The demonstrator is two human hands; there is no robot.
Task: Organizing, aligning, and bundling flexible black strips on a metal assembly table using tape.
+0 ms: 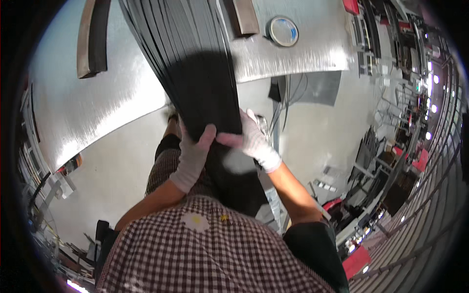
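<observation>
A thick bundle of long, thin black strips [202, 78] runs from the far edge of the view toward me, its near end sticking out past the metal table [129, 93]. My left hand [193, 151], in a white glove with pinkish fingertips, grips the left side of that near end, thumb on top. On the right side my right hand [251, 139], gloved the same way, closes round the end with its thumb across the top. The thumbs nearly meet; the fingers beneath are hidden. At the far side the strips fan slightly apart.
Brown-and-black blocks flank the bundle: a left block [93, 39] and a right block [244, 18]. A roll of tape [284, 31] lies on the table's right part. Beyond the table edge, a grey sheet [317, 88] and thin cables are near the floor. Racks and clutter line the right.
</observation>
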